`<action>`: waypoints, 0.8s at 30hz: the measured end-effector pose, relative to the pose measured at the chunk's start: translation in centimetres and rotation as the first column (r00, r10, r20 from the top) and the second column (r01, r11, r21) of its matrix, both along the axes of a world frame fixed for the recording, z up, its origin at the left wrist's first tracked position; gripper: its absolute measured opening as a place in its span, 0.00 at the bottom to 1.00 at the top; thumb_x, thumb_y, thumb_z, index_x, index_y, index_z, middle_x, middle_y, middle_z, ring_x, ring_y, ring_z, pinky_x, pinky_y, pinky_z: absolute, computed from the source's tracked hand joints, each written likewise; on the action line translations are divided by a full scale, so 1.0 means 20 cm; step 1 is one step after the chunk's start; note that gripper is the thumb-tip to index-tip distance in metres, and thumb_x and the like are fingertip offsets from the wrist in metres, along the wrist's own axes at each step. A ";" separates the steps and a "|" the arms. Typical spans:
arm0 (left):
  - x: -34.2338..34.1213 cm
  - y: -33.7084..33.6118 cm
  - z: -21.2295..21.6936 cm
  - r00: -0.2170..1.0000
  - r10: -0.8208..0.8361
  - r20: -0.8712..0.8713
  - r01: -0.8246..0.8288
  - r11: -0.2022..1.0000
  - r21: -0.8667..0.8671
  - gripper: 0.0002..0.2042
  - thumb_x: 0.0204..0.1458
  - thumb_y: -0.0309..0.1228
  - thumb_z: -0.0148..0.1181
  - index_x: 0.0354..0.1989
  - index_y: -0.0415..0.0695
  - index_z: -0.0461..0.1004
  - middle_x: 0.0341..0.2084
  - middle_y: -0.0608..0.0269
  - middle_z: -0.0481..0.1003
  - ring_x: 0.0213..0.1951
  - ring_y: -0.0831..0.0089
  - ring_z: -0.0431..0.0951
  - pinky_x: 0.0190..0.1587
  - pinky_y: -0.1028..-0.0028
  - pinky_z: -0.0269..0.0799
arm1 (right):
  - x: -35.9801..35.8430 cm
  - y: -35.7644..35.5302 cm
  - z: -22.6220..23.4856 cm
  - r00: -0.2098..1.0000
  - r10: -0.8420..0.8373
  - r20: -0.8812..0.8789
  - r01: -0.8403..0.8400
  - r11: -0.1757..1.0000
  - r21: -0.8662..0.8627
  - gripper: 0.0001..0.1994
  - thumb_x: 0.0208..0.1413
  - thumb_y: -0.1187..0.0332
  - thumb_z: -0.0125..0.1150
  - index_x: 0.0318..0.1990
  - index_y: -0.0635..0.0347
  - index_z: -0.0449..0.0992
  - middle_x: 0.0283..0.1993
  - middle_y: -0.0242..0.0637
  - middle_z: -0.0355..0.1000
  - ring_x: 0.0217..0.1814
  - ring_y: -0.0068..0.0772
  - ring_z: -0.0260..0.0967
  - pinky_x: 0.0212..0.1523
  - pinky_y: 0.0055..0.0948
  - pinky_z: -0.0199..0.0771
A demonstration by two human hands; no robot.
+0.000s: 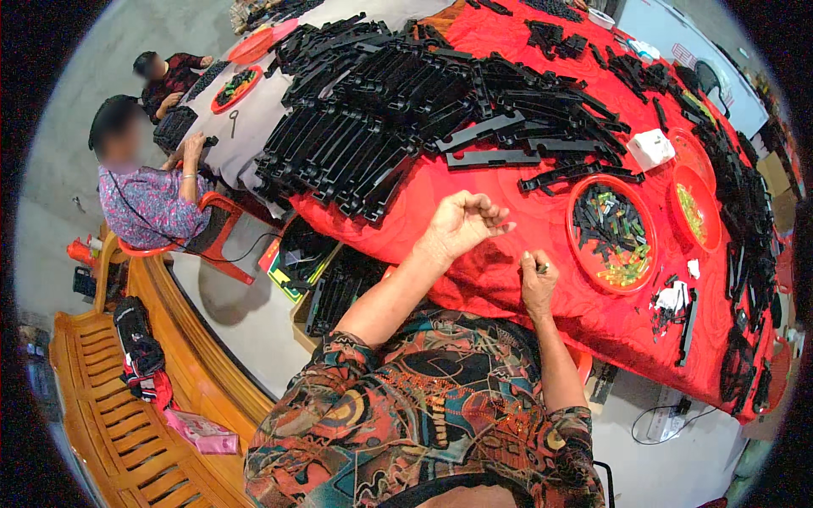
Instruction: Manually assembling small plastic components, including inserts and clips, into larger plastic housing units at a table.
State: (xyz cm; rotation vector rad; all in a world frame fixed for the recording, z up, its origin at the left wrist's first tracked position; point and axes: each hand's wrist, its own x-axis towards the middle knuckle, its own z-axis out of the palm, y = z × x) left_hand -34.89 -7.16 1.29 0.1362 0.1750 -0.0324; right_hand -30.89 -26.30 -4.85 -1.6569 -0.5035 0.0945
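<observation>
My left hand (466, 224) is raised over the near edge of the red-covered table (385, 241), palm up, with its fingers loosely curled and apart and nothing visible in them. To its right, my right hand (537, 284) is closed in a pinch. A small dark piece shows between its thumb and fingers, too small to name. The nearest container is a red round tray (574, 258), just right of that hand, holding small black pieces and yellow-green ones. Beyond my left hand lie stacked long black plastic strips (364, 144), with a few loose grey-black strips (493, 158) nearer.
A white box (650, 150) and another red tray (714, 212) with yellow-green pieces stand farther right. Crumpled white scraps (671, 298) lie near the right front. Two people sit at the left, one on a red chair (222, 229). A wooden bench (110, 406) is at lower left.
</observation>
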 end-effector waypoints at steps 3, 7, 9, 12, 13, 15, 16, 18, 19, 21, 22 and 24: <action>0.00 -0.01 -0.01 1.000 -0.009 -0.008 0.009 0.998 0.055 0.10 0.45 0.28 0.45 0.18 0.37 0.68 0.22 0.53 0.70 0.37 0.56 0.72 0.51 0.46 0.61 | 0.01 0.01 -0.01 1.000 0.006 0.009 -0.006 0.999 0.034 0.13 0.54 0.70 0.52 0.19 0.61 0.63 0.16 0.23 0.54 0.19 0.15 0.49 0.19 0.21 0.51; -0.02 -0.01 -0.04 1.000 0.012 -0.018 -0.011 0.998 0.054 0.09 0.44 0.28 0.45 0.18 0.37 0.68 0.21 0.53 0.70 0.36 0.56 0.72 0.51 0.46 0.61 | -0.01 0.02 0.02 1.000 0.012 0.012 -0.012 0.999 0.037 0.12 0.54 0.70 0.52 0.20 0.62 0.64 0.16 0.23 0.55 0.19 0.15 0.49 0.19 0.21 0.51; -0.03 0.00 -0.05 0.999 0.022 -0.031 -0.021 0.998 0.057 0.09 0.44 0.28 0.46 0.18 0.37 0.68 0.21 0.53 0.70 0.36 0.56 0.72 0.50 0.46 0.61 | -0.01 0.01 0.01 1.000 0.012 0.021 -0.012 1.000 0.026 0.12 0.54 0.70 0.52 0.20 0.62 0.64 0.16 0.23 0.55 0.20 0.15 0.49 0.19 0.21 0.51; -0.05 -0.01 -0.09 0.998 0.016 -0.058 -0.013 0.998 0.054 0.09 0.44 0.28 0.46 0.18 0.37 0.68 0.21 0.53 0.70 0.36 0.56 0.72 0.51 0.47 0.61 | 0.00 0.00 0.01 0.999 0.002 0.052 -0.001 1.000 -0.009 0.12 0.54 0.71 0.52 0.20 0.62 0.64 0.16 0.24 0.56 0.20 0.15 0.50 0.19 0.21 0.51; -0.05 0.00 -0.10 0.999 0.004 -0.051 -0.002 0.999 0.047 0.09 0.44 0.28 0.46 0.18 0.37 0.69 0.22 0.53 0.70 0.36 0.56 0.72 0.51 0.48 0.61 | -0.01 0.00 0.01 0.997 -0.014 0.077 0.016 0.999 -0.031 0.12 0.54 0.71 0.52 0.20 0.62 0.64 0.16 0.24 0.56 0.20 0.15 0.50 0.19 0.21 0.51; -0.06 -0.01 -0.12 0.999 -0.014 -0.045 0.015 0.999 0.036 0.09 0.44 0.28 0.46 0.18 0.37 0.69 0.22 0.53 0.70 0.36 0.56 0.72 0.51 0.48 0.62 | -0.01 0.00 0.02 0.995 -0.013 0.103 0.017 0.999 -0.040 0.12 0.53 0.71 0.52 0.19 0.62 0.64 0.16 0.23 0.55 0.20 0.14 0.49 0.19 0.21 0.51; -0.07 -0.01 -0.13 0.999 -0.013 -0.042 0.014 0.999 0.039 0.09 0.44 0.29 0.46 0.18 0.37 0.69 0.22 0.53 0.70 0.36 0.56 0.72 0.51 0.49 0.62 | -0.01 0.00 0.02 0.991 -0.016 0.131 0.022 0.999 -0.046 0.12 0.53 0.71 0.52 0.19 0.62 0.64 0.16 0.23 0.54 0.20 0.14 0.49 0.19 0.21 0.50; -0.06 -0.02 -0.14 0.999 -0.032 -0.040 0.034 0.999 0.036 0.09 0.44 0.29 0.46 0.18 0.37 0.68 0.22 0.53 0.70 0.36 0.56 0.72 0.51 0.50 0.62 | -0.02 0.00 0.03 0.997 -0.016 0.082 0.017 1.000 -0.022 0.12 0.53 0.71 0.52 0.19 0.62 0.64 0.16 0.23 0.54 0.20 0.14 0.49 0.19 0.21 0.50; -0.06 -0.01 -0.15 0.999 -0.018 -0.046 0.019 0.999 0.029 0.09 0.44 0.29 0.47 0.19 0.37 0.68 0.22 0.53 0.70 0.36 0.56 0.72 0.50 0.51 0.63 | -0.02 0.01 0.03 0.999 -0.006 0.033 0.006 1.000 0.008 0.12 0.53 0.71 0.52 0.19 0.62 0.64 0.16 0.23 0.54 0.20 0.14 0.49 0.19 0.21 0.50; -0.06 -0.01 -0.15 0.998 0.000 -0.063 0.001 1.000 0.014 0.08 0.44 0.29 0.47 0.19 0.37 0.68 0.21 0.53 0.70 0.36 0.55 0.72 0.49 0.52 0.64 | 0.00 0.01 -0.01 1.000 -0.008 -0.003 0.008 1.000 0.026 0.12 0.53 0.71 0.52 0.19 0.62 0.64 0.16 0.23 0.54 0.20 0.14 0.49 0.19 0.21 0.50; -0.06 0.00 -0.15 0.998 -0.022 -0.065 0.023 1.000 0.009 0.08 0.44 0.29 0.47 0.19 0.37 0.68 0.21 0.53 0.70 0.36 0.55 0.72 0.49 0.52 0.64 | 0.00 0.01 -0.03 0.999 0.011 -0.038 -0.009 0.999 0.051 0.12 0.53 0.71 0.52 0.19 0.62 0.64 0.16 0.23 0.54 0.20 0.14 0.48 0.20 0.21 0.50; -0.04 0.00 -0.15 0.999 -0.011 -0.039 0.014 0.996 0.090 0.08 0.44 0.29 0.47 0.20 0.37 0.69 0.21 0.53 0.70 0.36 0.55 0.72 0.48 0.53 0.65 | 0.00 0.02 -0.01 0.998 -0.009 -0.060 0.012 0.998 0.055 0.12 0.53 0.70 0.51 0.18 0.62 0.64 0.16 0.23 0.54 0.20 0.14 0.49 0.20 0.21 0.50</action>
